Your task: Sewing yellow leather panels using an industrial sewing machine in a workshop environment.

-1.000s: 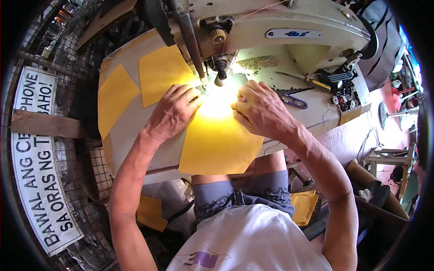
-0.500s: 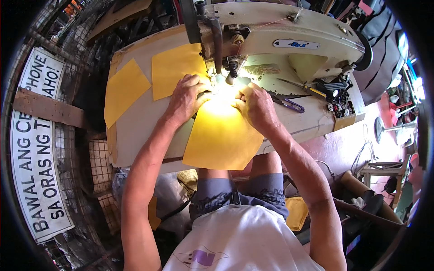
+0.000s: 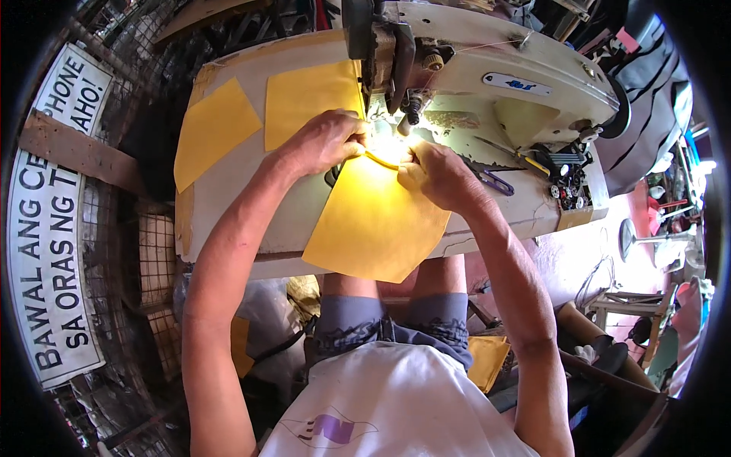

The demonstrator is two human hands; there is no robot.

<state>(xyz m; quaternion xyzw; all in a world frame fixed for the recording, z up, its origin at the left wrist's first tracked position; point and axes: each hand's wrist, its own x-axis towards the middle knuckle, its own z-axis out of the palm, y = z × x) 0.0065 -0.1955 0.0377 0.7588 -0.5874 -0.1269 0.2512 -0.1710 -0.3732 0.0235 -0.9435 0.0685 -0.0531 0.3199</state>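
A yellow sheet (image 3: 373, 225), its fabric or leather kind unclear, hangs from the sewing machine (image 3: 472, 72) over the table's near edge. My left hand (image 3: 331, 143) pinches its far edge, left of the needle. On the right, my right hand (image 3: 440, 174) has its fingers closed on the same edge. Between the hands that edge shows as a curved, raised strip. Bright lamp glare washes out the needle area and some fingertips. Beyond my left hand, another yellow piece (image 3: 304, 107) lies against the machine, and a third yellow piece (image 3: 217, 135) rests farther left.
Purple-handled scissors (image 3: 496, 181) lie right of my right hand. Behind them is a tool with a yellow handle (image 3: 533, 164), beside a tray of bobbins (image 3: 571, 190). More yellow pieces (image 3: 487, 364) sit below the table. A wire mesh wall with a sign (image 3: 57, 228) stands at left.
The view has shifted a little. Both hands keep hold of the yellow sheet, whose far edge now shows as a curved strip between them. My left hand has moved slightly away from me.
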